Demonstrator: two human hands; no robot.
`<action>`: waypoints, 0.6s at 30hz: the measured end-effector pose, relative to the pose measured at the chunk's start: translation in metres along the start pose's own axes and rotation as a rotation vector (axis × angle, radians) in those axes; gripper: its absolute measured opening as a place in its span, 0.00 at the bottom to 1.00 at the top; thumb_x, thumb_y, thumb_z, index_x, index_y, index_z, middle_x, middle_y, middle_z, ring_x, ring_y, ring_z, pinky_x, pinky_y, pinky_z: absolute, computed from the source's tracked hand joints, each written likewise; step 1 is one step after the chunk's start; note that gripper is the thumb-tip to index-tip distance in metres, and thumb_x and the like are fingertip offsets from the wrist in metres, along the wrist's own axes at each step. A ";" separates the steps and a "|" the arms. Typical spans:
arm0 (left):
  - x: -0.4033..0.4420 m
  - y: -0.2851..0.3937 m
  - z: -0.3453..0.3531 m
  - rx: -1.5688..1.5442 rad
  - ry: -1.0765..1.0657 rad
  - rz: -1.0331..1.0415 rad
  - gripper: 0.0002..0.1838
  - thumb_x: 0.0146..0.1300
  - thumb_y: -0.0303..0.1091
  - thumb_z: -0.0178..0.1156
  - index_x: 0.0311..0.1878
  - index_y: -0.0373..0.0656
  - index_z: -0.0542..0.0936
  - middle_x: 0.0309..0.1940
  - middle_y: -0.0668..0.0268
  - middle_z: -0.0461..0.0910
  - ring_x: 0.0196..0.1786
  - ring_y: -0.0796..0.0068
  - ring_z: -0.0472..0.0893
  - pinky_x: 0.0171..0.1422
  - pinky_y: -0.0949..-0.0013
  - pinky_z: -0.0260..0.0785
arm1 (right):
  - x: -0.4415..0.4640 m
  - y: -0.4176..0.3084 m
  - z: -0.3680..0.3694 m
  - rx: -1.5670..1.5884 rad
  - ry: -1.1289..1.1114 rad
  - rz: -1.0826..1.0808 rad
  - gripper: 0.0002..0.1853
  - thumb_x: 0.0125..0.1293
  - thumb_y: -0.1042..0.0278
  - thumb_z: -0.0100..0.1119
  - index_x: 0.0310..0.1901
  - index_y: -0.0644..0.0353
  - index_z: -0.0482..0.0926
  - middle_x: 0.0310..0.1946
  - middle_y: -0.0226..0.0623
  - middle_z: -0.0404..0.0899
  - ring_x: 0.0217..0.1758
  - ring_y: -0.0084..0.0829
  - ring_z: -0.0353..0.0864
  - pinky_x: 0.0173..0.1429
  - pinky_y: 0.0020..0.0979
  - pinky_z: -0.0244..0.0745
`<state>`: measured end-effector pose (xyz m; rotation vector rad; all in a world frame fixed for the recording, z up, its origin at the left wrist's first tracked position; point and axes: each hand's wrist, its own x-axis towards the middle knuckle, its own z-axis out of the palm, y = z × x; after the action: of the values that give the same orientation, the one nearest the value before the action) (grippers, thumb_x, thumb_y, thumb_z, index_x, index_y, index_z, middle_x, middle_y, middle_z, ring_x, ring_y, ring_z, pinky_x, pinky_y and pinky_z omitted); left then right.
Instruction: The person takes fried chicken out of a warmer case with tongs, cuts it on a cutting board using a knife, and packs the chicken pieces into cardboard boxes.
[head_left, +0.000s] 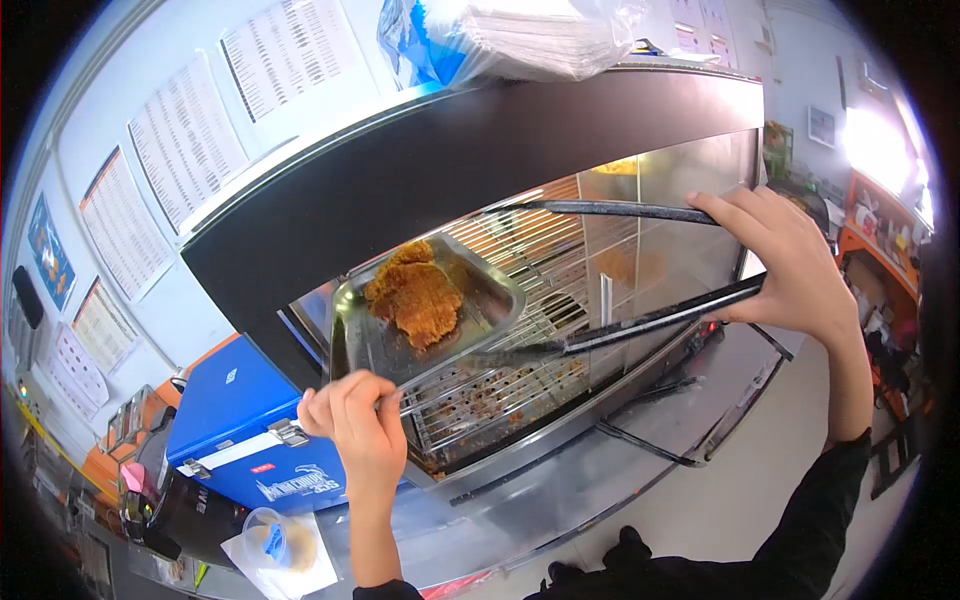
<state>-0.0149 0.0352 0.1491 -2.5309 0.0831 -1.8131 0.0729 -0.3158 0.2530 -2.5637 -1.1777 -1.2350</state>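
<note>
A shallow metal tray point(490, 280) lies inside the heated display cabinet, and a browned, breaded fried cutlet point(425, 305) is on it. My left hand point(360, 415) has its fingers curled at the tray's near left corner; the fingertips are partly hidden. In my right hand point(790, 255) is a pair of long black tongs point(630, 210), the thumb on one arm and the fingers on the other. The tong arms are spread wide, reaching into the cabinet beside the tray. Their tips do not grip the cutlet.
The cabinet's dark top panel point(480, 135) overhangs the opening. Inside is a wire rack point(500, 400) above a crumb-strewn floor. A blue box point(260, 430) with metal latches stands at the left, near a plastic cup point(268, 540). Bagged paper point(530, 35) sits on top.
</note>
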 end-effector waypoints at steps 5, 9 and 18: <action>-0.019 -0.013 -0.013 -0.120 0.074 0.037 0.11 0.46 0.23 0.56 0.32 0.48 0.68 0.32 0.70 0.69 0.41 0.69 0.66 0.63 0.55 0.43 | 0.011 -0.001 -0.028 -0.124 0.118 -0.193 0.42 0.25 0.53 0.71 0.49 0.60 0.73 0.38 0.38 0.73 0.39 0.39 0.69 0.42 0.34 0.63; -0.035 -0.011 -0.021 -0.076 0.110 0.123 0.12 0.46 0.23 0.51 0.33 0.50 0.65 0.29 0.69 0.65 0.38 0.69 0.63 0.62 0.55 0.45 | 0.017 -0.004 -0.050 -0.200 0.167 -0.287 0.41 0.25 0.54 0.71 0.50 0.59 0.73 0.39 0.37 0.73 0.39 0.37 0.70 0.41 0.33 0.63; -0.055 -0.002 -0.026 -0.128 0.205 0.192 0.12 0.47 0.23 0.52 0.30 0.53 0.64 0.29 0.71 0.68 0.35 0.71 0.64 0.61 0.58 0.48 | 0.033 -0.006 -0.053 -0.583 0.261 -0.479 0.36 0.33 0.56 0.65 0.51 0.55 0.73 0.42 0.33 0.74 0.38 0.34 0.70 0.41 0.32 0.65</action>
<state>-0.0567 0.0404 0.1054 -2.3098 0.4437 -2.0394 0.0475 -0.3105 0.3099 -2.3981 -1.6163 -2.2306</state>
